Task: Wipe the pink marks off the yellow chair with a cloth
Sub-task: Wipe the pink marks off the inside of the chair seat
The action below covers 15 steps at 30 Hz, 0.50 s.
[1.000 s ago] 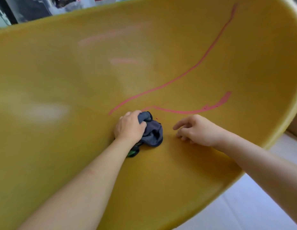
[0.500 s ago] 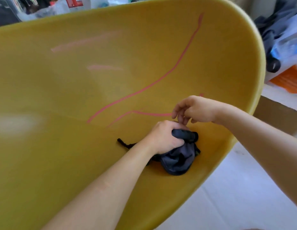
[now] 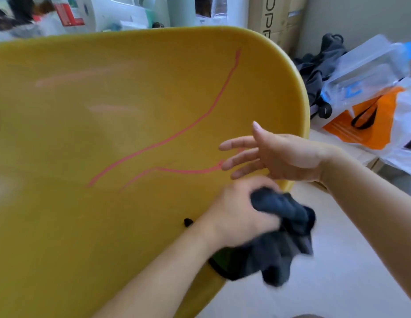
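Note:
The yellow chair (image 3: 90, 226) fills the left and middle of the view. A long pink line (image 3: 177, 136) runs up its shell from lower left to upper right. A shorter pink mark (image 3: 177, 170) lies below it, and two faint pink smears sit further left. My left hand (image 3: 239, 214) is closed on a dark blue cloth (image 3: 284, 235), which hangs over the chair's right rim. My right hand (image 3: 268, 154) hovers just above it, fingers spread, holding nothing, its fingertips near the right end of the shorter mark.
Beyond the chair's right rim lie a dark garment (image 3: 319, 72), clear plastic packaging (image 3: 369, 72) and an orange-and-white bag (image 3: 365, 120) on the pale floor. Cardboard boxes (image 3: 268, 17) and cluttered items stand behind the chair.
My left hand has dragged the cloth from the chair's middle to its right rim. My right hand has lifted off the seat and spread its fingers. The view has shifted right.

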Tool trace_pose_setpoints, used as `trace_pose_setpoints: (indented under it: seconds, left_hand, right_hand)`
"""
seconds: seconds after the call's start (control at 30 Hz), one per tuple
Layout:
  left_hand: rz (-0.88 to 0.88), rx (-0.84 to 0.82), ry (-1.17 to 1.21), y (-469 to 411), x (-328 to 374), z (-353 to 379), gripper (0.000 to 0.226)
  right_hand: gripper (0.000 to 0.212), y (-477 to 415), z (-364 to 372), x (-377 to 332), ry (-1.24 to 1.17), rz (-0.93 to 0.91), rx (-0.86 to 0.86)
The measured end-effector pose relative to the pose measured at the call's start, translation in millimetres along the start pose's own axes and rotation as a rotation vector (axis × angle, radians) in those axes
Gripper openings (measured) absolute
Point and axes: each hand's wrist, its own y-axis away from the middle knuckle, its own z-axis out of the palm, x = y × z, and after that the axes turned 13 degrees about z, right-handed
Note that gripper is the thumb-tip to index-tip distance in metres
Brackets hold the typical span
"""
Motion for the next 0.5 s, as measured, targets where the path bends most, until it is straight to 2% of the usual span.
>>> trace_pose_setpoints:
  seconds: [0.07,0.13,0.17,0.23,0.3,0.37,0.4,0.47,0.5]
  left_hand:
    - [0.000,0.157,0.091,0,-1,-33,0.027]
    - [-0.026,0.167,0.116,5,6,-64,0.022]
    - [-0.019,0.166,0.060,7,10,-78,0.021]
    - [-0.005,0.181,-0.115,11,18,-109,0.020]
    - [-0.099,0.152,-0.315,18,29,-147,0.029]
    - [-0.272,0.024,-0.498,32,42,-180,0.042]
    - [-0.332,-0.067,-0.636,42,48,-192,0.045]
    - [-0.369,-0.152,-0.925,63,56,-206,0.047]
    - [-0.369,-0.106,-1.060,74,59,-210,0.047]
  right_hand:
    - [0.090,-3,5,2,0.020,-0.015,-0.229]
    - [0.078,-9,14,-5,0.110,-0.060,-0.349]
    - [0.070,-11,20,-13,0.188,-0.048,-0.334]
    - [0.058,-18,31,-27,0.402,-0.018,-0.144]
    - [0.040,-27,39,-41,0.539,-0.089,0.150]
    - [0.014,-41,54,-54,0.372,-0.228,0.290]
    - [0.007,-47,64,-59,0.216,-0.278,0.273]
    - [0.010,-59,94,-67,-0.050,-0.284,0.128]
    - [0.015,-65,111,-71,-0.146,-0.242,0.033]
